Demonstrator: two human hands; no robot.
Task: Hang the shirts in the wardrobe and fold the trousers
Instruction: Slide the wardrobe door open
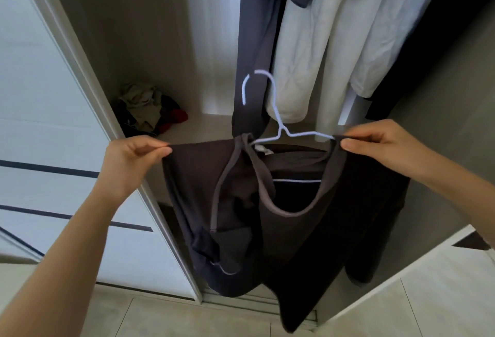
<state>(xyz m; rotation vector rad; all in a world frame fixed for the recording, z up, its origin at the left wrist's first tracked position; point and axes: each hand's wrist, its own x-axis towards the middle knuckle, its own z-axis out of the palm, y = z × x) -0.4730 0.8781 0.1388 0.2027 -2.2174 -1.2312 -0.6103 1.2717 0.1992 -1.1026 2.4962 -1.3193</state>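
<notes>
A dark brown shirt (308, 219) hangs between my hands in front of the open wardrobe. My left hand (134, 157) pinches its left shoulder edge. My right hand (380, 144) pinches the right shoulder beside the neckline. A white wire hanger (270, 111) sits partly inside the neck opening, its hook pointing up and free; its lower bar shows through the neckline. The shirt's lower part droops toward the floor.
Inside the wardrobe hang a dark blue garment (257, 50), a white shirt (334, 42) and a black garment (434, 42). A heap of crumpled clothes (150, 109) lies on the wardrobe shelf at the left. A white sliding door (53, 122) stands left; tiled floor (214, 318) lies below.
</notes>
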